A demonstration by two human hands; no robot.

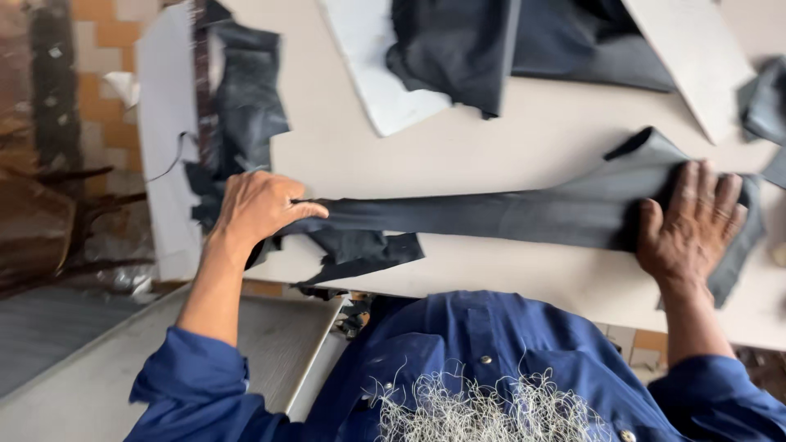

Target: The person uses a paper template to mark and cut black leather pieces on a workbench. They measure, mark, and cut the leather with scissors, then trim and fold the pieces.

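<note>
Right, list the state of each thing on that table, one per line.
Long dark grey fabric strip: stretched flat across the pale table.
Left hand: gripping the strip's end.
Right hand: pressed flat, fingers spread.
Dark cloth pile: crumpled.
White paper pattern piece: lying flat.

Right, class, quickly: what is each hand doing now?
Left hand: closed, gripping one end of the long dark grey fabric strip.
Right hand: open, pressed flat on the strip's other end.

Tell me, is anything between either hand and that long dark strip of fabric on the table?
Nothing visible. The left hand grips one end of the dark fabric strip, and the right hand lies flat on the other end. Other dark pieces lie farther back on the table.
</note>
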